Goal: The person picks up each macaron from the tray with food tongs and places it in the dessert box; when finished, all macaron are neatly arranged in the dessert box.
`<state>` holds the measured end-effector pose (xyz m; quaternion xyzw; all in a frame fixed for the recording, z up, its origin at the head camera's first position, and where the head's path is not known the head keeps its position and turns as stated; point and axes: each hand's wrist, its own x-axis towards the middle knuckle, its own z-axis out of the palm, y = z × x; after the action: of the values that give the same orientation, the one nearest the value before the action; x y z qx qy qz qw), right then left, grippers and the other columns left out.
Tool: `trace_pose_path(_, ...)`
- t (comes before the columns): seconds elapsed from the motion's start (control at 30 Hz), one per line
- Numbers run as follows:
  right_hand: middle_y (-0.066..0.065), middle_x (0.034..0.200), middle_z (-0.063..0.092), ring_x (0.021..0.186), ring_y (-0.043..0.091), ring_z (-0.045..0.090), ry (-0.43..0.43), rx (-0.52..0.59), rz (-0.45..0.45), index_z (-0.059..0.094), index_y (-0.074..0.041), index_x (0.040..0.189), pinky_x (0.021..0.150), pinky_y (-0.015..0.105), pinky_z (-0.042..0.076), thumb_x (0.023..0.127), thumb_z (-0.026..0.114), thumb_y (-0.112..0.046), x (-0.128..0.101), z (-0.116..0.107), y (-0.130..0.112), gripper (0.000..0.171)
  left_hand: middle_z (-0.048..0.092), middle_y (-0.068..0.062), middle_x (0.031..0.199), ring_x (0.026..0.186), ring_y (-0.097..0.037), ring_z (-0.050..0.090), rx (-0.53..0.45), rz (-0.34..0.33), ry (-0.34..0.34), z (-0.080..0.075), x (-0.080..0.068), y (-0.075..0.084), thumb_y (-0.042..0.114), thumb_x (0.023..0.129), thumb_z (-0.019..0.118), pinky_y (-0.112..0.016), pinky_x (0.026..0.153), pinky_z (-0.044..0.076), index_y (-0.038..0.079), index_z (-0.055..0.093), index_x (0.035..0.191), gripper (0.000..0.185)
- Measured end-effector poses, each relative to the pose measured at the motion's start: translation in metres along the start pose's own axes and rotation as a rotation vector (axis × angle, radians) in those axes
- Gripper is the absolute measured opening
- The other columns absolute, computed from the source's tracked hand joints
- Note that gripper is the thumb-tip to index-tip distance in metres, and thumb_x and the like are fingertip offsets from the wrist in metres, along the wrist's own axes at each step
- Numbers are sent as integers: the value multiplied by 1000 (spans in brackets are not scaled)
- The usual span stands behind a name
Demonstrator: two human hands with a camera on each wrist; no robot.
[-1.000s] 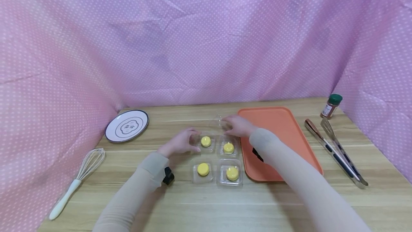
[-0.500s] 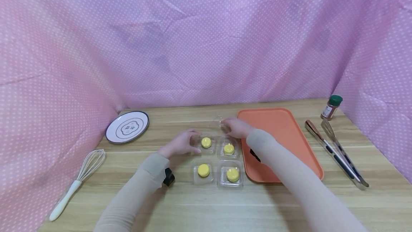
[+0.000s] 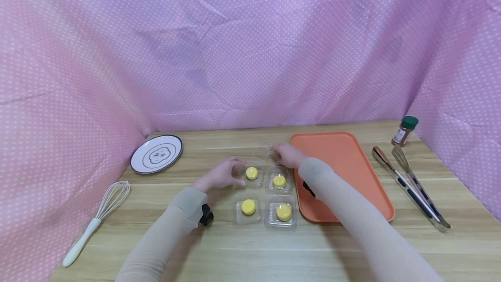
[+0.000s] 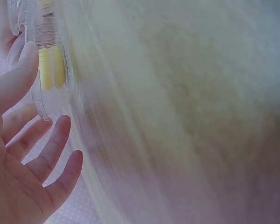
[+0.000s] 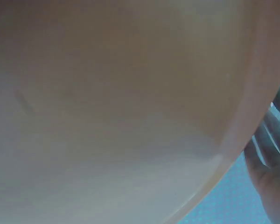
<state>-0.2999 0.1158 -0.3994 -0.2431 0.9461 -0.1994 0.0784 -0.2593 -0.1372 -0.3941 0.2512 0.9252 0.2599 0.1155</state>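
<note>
Clear plastic boxes, each with a yellow macaron, stand in two rows in the head view. My left hand [image 3: 225, 172] holds the far left box [image 3: 256, 182] by its left side, thumb at the near edge and fingers at the far edge. In the left wrist view, the thumb and nearest fingertips meet that box [image 4: 63, 95] around its yellow macaron [image 4: 59, 66]; the other fingers spread. My right hand [image 3: 288, 155] pinches a clear plastic lid [image 3: 268, 148] behind the far right box [image 3: 287, 184]. In the right wrist view the right hand [image 5: 273, 163] is dim and partly cropped.
Right of the boxes lies an orange tray [image 3: 344, 164], with my right forearm across it. Metal tongs [image 3: 409, 186] and a green-capped spice jar [image 3: 405, 129] are farther right. A white plate [image 3: 156, 154] and a whisk [image 3: 98, 221] lie to the left.
The right hand has shifted slightly left and down, and the lid it pinches shows narrower. The left hand keeps its place at the far left box.
</note>
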Motion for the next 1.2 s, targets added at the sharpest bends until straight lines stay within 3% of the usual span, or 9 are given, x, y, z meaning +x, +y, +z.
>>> trace_pose_path(0.13,16,120,63,110,29,60,56,46,26,54,-3,131,97,41,50,87,64,-2,-3,-3,0,45,56,-7,117,98,-18,57,-8,-1,-2,-1,0,0,21,75,81,-34,88,51,2,52,133,68)
trace_pose_path(0.33,12,104,69,97,25,64,143,3,-39,67,-3,115,88,38,54,88,57,-1,-7,-6,3,28,55,-8,119,101,-20,58,-7,14,-3,-2,1,0,22,74,81,-35,91,51,1,51,133,69)
trace_pose_path(0.53,10,99,72,94,25,66,196,-25,-106,73,-3,100,85,38,55,87,61,-2,-13,-5,4,18,55,-10,121,102,-23,59,7,35,2,0,1,-1,21,74,81,-37,92,51,-1,51,133,69)
trace_pose_path(0.73,9,95,73,91,24,68,234,-9,-106,74,-4,94,80,35,57,87,65,-6,-18,-5,2,12,54,-9,124,104,-24,59,25,27,-5,0,0,-1,23,75,80,-38,94,51,1,50,134,70)
trace_pose_path(0.9,10,94,73,84,19,67,225,69,-63,74,-3,94,70,29,56,87,67,-8,-22,-7,-3,12,53,-12,129,107,-25,59,37,37,-3,1,-2,1,23,77,78,-39,97,49,-1,48,136,70)
trace_pose_path(1.03,10,92,73,69,14,61,227,178,-38,74,-2,95,56,23,49,87,67,-9,-26,-11,-8,13,49,-14,136,112,-28,58,37,35,-9,1,-3,2,22,79,77,-40,101,46,-2,45,137,70)
trace_pose_path(1.13,9,89,73,66,12,58,256,256,-54,75,-2,94,53,22,46,86,68,-10,-28,-13,-10,13,47,-17,140,120,-31,53,59,45,-11,0,-3,4,22,80,76,-43,107,41,-2,44,138,70)
trace_pose_path(1.2,8,88,73,71,12,60,278,301,-59,75,-2,93,58,24,49,86,68,-10,-30,-14,-10,13,44,-19,141,126,-33,47,81,57,-10,0,-4,4,23,80,75,-45,111,36,-3,43,138,71)
